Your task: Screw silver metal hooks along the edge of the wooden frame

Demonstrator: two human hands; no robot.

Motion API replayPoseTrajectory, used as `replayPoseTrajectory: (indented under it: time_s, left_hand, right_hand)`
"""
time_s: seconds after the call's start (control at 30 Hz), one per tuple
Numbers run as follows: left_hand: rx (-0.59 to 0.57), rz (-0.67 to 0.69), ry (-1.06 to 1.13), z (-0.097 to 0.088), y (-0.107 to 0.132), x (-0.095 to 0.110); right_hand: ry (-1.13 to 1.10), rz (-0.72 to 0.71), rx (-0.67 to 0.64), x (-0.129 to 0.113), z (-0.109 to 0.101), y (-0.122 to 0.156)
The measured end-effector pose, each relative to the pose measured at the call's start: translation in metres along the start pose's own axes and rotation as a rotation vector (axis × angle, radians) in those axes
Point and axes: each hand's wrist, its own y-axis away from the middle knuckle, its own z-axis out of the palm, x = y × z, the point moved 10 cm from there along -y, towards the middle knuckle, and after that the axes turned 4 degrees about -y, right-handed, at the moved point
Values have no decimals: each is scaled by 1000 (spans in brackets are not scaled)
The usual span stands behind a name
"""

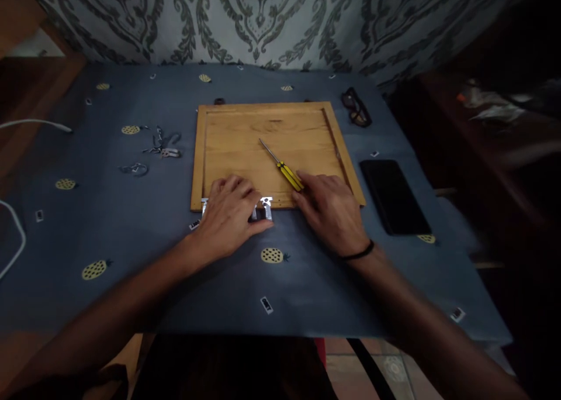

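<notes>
A yellow and black screwdriver (290, 176) lies slantwise over the wooden panel (263, 154), its metal tip pointing away and to the left. My right hand (333, 211) pinches the end of its handle between thumb and fingers. At the panel's near edge, my left hand (230, 213) is closed over a shiny metal bracket (267, 208), fingers on top of the wood and thumb in front. The palm hides the middle of the bracket; its two ends show on either side. The panel lies flat, with a raised frame around its recessed middle.
A blue cloth (175, 295) with pineapple prints covers the table. To the left lie small metal parts (169, 150) and a white cable (37, 122). A black phone (394, 196) and dark glasses (356, 106) lie to the right. Behind hangs a patterned curtain (258, 23).
</notes>
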Motion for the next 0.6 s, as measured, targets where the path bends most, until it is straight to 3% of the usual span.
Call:
replayPoseTrajectory:
  time_s: [0.2, 0.33, 0.47, 0.53, 0.6]
  left_hand:
    - [-14, -4, 6, 1, -1, -1]
    - [-19, 3, 23, 2, -1, 0]
    - [-40, -10, 38, 3, -2, -1]
    - [-53, -13, 41, 4, -2, -1]
    - [-69, -19, 47, 4, -3, -1]
  right_hand:
    - [-40, 45, -24, 11, 9, -11]
    - [-118, 77, 36, 18, 2, -15]
    - [-167, 103, 184, 20, -32, -25]
    - [-170, 87, 335, 12, -61, -30]
    - [-151, 73, 408, 0, -82, -36]
